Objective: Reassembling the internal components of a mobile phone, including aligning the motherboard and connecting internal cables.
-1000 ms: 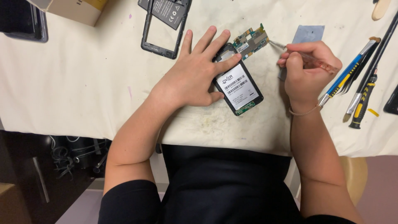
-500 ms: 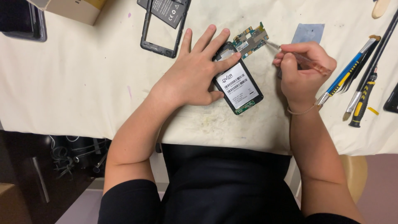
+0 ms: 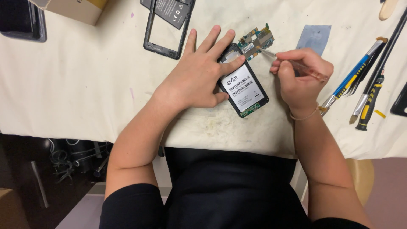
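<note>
**Just Beyond the Right Fingertips: Tool Tip Meeting the Circuit Board**

Just beyond the right fingers (image 3: 283, 63), up and toward the left hand, the small green circuit board (image 3: 255, 41) is lying at the top corner of the opened phone (image 3: 242, 87). The right hand (image 3: 302, 76) is pinching a slim tool with an amber handle (image 3: 308, 71); the fingers are curling tightly around it, and its thin metal tip is pointing at the board's near edge. Whether the tip is actually touching the board or stopping just short is too fine to make out.

The left hand (image 3: 199, 74) is lying flat with its fingers spread, pressing down on the phone's upper-left part. Its index fingertip is resting just beside the board, so the left hand is the nearer one to the phone, while the right hand is the nearer one to the board by way of the tool. The phone's long axis is running diagonally, from the board end down toward the person's right side.

The left palm is covering part of the phone, and the joint between board and phone is sitting hidden under the fingertips. Further from the fingers, on the counter (image 3: 85, 85), a black phone frame (image 3: 149, 29) is lying beyond the left hand, and a row of screwdrivers and brushes (image 3: 364, 85) is lying past the right wrist.
</note>
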